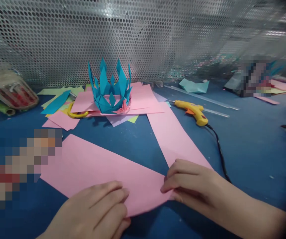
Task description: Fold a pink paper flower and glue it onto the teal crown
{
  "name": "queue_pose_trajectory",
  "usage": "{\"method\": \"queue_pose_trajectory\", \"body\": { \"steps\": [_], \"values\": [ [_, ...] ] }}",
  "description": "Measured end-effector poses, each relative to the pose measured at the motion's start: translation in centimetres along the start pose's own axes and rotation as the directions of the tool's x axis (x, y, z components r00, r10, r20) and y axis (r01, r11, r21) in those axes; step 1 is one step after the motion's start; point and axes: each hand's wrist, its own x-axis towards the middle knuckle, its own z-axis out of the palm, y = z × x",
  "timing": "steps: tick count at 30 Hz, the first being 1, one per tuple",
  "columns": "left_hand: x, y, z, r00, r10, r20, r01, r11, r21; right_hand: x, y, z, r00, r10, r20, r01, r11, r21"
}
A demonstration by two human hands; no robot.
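A sheet of pink paper [90, 162] lies at a slant across the front of the blue table, its near edge bowed slightly upward. My left hand [95, 209] grips that near edge, fingers over the top and thumb low down, partly hidden. At the right end, my right hand [195, 187] pinches the paper's corner between thumb and fingers. A long pink paper strip [170, 132] runs from behind the right hand toward the back. Beyond the sheet, a blue folded-paper crown [101, 103] with a pink paper flower [124, 105] stands upright on more pink paper.
A yellow glue gun [195, 111] with a black cord lies right of the strip, near clear glue sticks [202, 97]. Scissors with a yellow handle [69, 109] rest among coloured paper pieces. A clear jar [11, 86] stands at left; perforated silver sheeting [157, 36] closes the back.
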Motion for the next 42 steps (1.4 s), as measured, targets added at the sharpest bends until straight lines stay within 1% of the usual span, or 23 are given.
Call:
{"method": "queue_pose_trajectory", "body": {
  "steps": [1, 2, 3, 5, 7, 10, 12, 15, 19, 20, 21, 22, 24, 26, 30, 33, 34, 36, 38, 41, 42],
  "values": [
    [0.1, -0.1, 0.1, 0.994, -0.06, -0.087, 0.059, 0.998, -0.012, 0.3, -0.2, -0.1, 0.998, 0.06, 0.016, -0.06, 0.998, 0.023],
    [0.2, -0.2, 0.1, 0.991, -0.122, -0.046, 0.122, 0.993, -0.001, 0.6, -0.4, -0.2, 0.993, 0.116, 0.033, -0.117, 0.993, 0.02],
    [0.2, -0.3, 0.2, 0.989, -0.147, -0.004, 0.147, 0.989, 0.012, 0.9, -0.6, -0.3, 0.986, 0.162, 0.036, -0.162, 0.987, 0.001],
    [0.1, -0.6, 0.3, 0.991, -0.113, 0.071, 0.114, 0.994, 0.0, 1.4, -0.8, -0.1, 0.976, 0.217, 0.01, -0.216, 0.973, -0.082],
    [-0.2, -0.8, 0.4, 0.991, -0.077, 0.112, 0.079, 0.997, -0.011, 1.9, -0.9, 0.1, 0.968, 0.25, -0.006, -0.248, 0.957, -0.151],
    [-0.8, -0.9, 1.0, 0.993, -0.047, 0.106, 0.049, 0.999, -0.018, 2.7, -1.0, 0.4, 0.952, 0.306, 0.013, -0.298, 0.934, -0.195],
    [-1.4, -0.8, 1.5, 0.994, 0.008, 0.109, -0.006, 1.0, -0.019, 3.1, -1.1, 0.5, 0.947, 0.32, 0.01, -0.311, 0.927, -0.211],
    [-2.3, -0.5, 2.3, 0.99, 0.074, 0.123, -0.074, 0.997, -0.006, 3.6, -1.3, 0.9, 0.952, 0.305, -0.038, -0.307, 0.935, -0.179],
    [-3.0, -0.2, 2.5, 0.994, 0.065, 0.091, -0.067, 0.998, 0.011, 3.4, -1.0, 1.6, 0.949, 0.282, -0.137, -0.299, 0.946, -0.123],
    [-3.0, -0.2, 2.4, 0.99, 0.081, 0.115, -0.083, 0.996, 0.013, 3.2, -0.9, 1.7, 0.953, 0.264, -0.147, -0.282, 0.952, -0.116],
    [-3.0, -0.4, 2.3, 0.989, 0.097, 0.115, -0.099, 0.995, 0.015, 3.1, -0.8, 1.8, 0.959, 0.241, -0.151, -0.259, 0.96, -0.11],
    [-2.9, -0.6, 2.1, 0.977, 0.148, 0.156, -0.153, 0.988, 0.023, 3.0, -0.8, 1.8, 0.964, 0.219, -0.152, -0.237, 0.966, -0.106],
    [-2.9, -1.0, 1.8, 0.956, 0.195, 0.221, -0.205, 0.979, 0.023, 2.8, -0.7, 1.9, 0.972, 0.181, -0.147, -0.197, 0.976, -0.097],
    [-3.0, -1.3, 1.5, 0.942, 0.203, 0.268, -0.219, 0.975, 0.033, 2.7, -0.8, 1.9, 0.977, 0.163, -0.139, -0.176, 0.981, -0.087],
    [-3.3, -1.4, 1.4, 0.936, 0.21, 0.282, -0.236, 0.97, 0.063, 2.7, -0.9, 2.0, 0.98, 0.159, -0.117, -0.17, 0.981, -0.09],
    [-3.2, -1.4, 1.4, 0.924, 0.23, 0.306, -0.261, 0.963, 0.066, 2.7, -0.9, 1.9, 0.982, 0.144, -0.122, -0.16, 0.978, -0.133],
    [-3.2, -1.5, 1.4, 0.928, 0.219, 0.3, -0.249, 0.966, 0.067, 2.7, -0.9, 1.9, 0.983, 0.135, -0.127, -0.154, 0.975, -0.161],
    [-3.1, -1.7, 1.3, 0.936, 0.201, 0.288, -0.228, 0.972, 0.063, 2.6, -0.9, 1.8, 0.985, 0.109, -0.132, -0.138, 0.961, -0.238],
    [-3.0, -1.9, 1.1, 0.936, 0.206, 0.285, -0.231, 0.971, 0.055, 2.1, -1.0, 1.6, 0.991, 0.064, -0.118, -0.1, 0.939, -0.329],
    [-2.8, -2.1, 0.9, 0.91, 0.27, 0.314, -0.294, 0.955, 0.034, 1.2, -1.1, 1.4, 0.994, 0.016, -0.112, -0.064, 0.894, -0.443],
    [-2.8, -2.0, 0.9, 0.913, 0.261, 0.313, -0.283, 0.959, 0.025, 1.0, -1.1, 1.4, 0.994, 0.007, -0.106, -0.056, 0.884, -0.464]
  ]
}}
